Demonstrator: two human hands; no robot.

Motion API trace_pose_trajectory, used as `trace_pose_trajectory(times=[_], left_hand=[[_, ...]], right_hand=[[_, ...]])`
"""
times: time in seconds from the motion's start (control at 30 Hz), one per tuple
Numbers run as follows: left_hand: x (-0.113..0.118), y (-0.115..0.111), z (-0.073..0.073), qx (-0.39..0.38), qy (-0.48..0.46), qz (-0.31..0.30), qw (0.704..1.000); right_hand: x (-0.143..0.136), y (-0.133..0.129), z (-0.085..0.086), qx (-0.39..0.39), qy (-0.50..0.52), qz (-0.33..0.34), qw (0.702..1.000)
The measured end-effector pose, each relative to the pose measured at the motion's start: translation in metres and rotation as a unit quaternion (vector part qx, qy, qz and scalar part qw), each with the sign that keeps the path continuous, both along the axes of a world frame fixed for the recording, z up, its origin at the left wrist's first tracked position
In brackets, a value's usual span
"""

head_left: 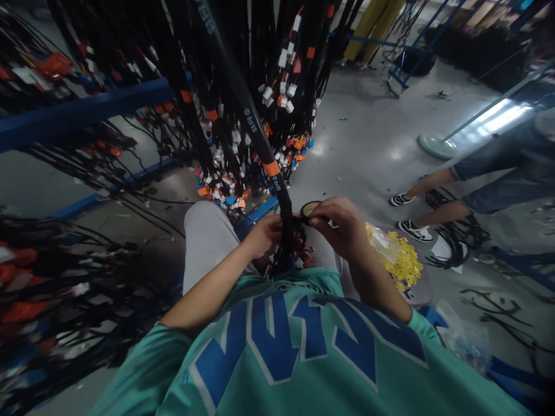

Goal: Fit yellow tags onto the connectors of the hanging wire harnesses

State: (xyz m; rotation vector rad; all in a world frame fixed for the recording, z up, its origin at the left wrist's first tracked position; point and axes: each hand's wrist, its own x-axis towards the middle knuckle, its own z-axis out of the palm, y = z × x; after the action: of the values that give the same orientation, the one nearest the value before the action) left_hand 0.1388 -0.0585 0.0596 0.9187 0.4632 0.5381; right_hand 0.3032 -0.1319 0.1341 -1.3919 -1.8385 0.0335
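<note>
A thick black wiring harness (259, 137) slants down from the top and ends over my lap, with an orange band (272, 169) around it. My left hand (265, 236) is closed on the harness near its lower end. My right hand (342, 225) pinches a roll of black tape (309, 209) just right of the harness. A dark strip seems to run from the roll to the harness. Thin wires with small connectors (302, 254) spread below, between my hands and my shirt.
Many harnesses with white and orange connectors (229, 188) hang ahead and left along a blue rack (87, 104). Yellow clips (403, 259) and a plastic bag lie on a seat at my right. Another person's legs (442, 216) are farther right, near a round stand base (437, 146).
</note>
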Motion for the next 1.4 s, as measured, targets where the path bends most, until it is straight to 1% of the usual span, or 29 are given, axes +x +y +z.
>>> trace_pose_trajectory(times=[0.1, 0.27, 0.33, 0.43, 0.53, 0.63, 0.77, 0.87, 0.97, 1.07, 1.13, 1.17, 1.23, 1.33, 1.4], left_hand=[[0.005, 0.002, 0.005, -0.014, 0.024, 0.002, 1.000], [0.013, 0.000, 0.014, -0.013, 0.053, 0.023, 0.998], [0.014, -0.001, 0.015, -0.014, 0.061, 0.025, 0.998], [0.015, -0.003, 0.015, -0.008, 0.069, 0.031, 0.997], [0.017, -0.005, 0.018, -0.007, 0.071, 0.053, 0.996], [0.019, -0.008, 0.022, -0.008, 0.080, 0.077, 0.994], [0.021, -0.011, 0.027, 0.002, 0.088, 0.081, 0.993], [0.022, -0.012, 0.028, 0.019, 0.080, 0.085, 0.993], [0.020, -0.013, 0.025, 0.036, 0.067, 0.094, 0.993], [0.019, -0.014, 0.020, 0.039, 0.036, 0.095, 0.994], [0.018, -0.014, 0.017, 0.033, 0.021, 0.098, 0.994], [0.018, -0.014, 0.015, 0.032, 0.021, 0.100, 0.994], [0.018, -0.013, 0.013, 0.031, 0.026, 0.106, 0.993], [0.017, -0.014, 0.014, 0.023, 0.038, 0.098, 0.994], [0.016, -0.014, 0.016, 0.007, 0.050, 0.087, 0.995]], right_hand=[[0.004, -0.002, 0.005, 0.017, -0.010, -0.003, 1.000], [0.002, -0.006, 0.012, 0.008, -0.032, 0.025, 0.999], [-0.001, -0.007, 0.013, 0.008, -0.041, 0.024, 0.999], [-0.004, -0.008, 0.013, 0.006, -0.063, 0.004, 0.998], [-0.007, -0.010, 0.014, 0.003, -0.123, -0.026, 0.992], [-0.011, -0.011, 0.014, 0.017, -0.185, -0.055, 0.981], [-0.017, -0.012, 0.013, 0.018, -0.226, -0.072, 0.971], [-0.018, -0.011, 0.011, 0.017, -0.224, -0.075, 0.972], [-0.012, -0.010, 0.009, 0.019, -0.185, -0.068, 0.980], [-0.001, -0.008, 0.009, -0.011, -0.134, -0.031, 0.990], [0.006, -0.007, 0.009, -0.039, -0.117, -0.001, 0.992], [0.009, -0.007, 0.008, -0.048, -0.117, 0.008, 0.992], [0.011, -0.005, 0.007, -0.051, -0.128, 0.005, 0.990], [0.010, 0.001, 0.004, -0.034, -0.155, -0.014, 0.987], [0.009, 0.007, 0.001, -0.022, -0.160, -0.004, 0.987]])
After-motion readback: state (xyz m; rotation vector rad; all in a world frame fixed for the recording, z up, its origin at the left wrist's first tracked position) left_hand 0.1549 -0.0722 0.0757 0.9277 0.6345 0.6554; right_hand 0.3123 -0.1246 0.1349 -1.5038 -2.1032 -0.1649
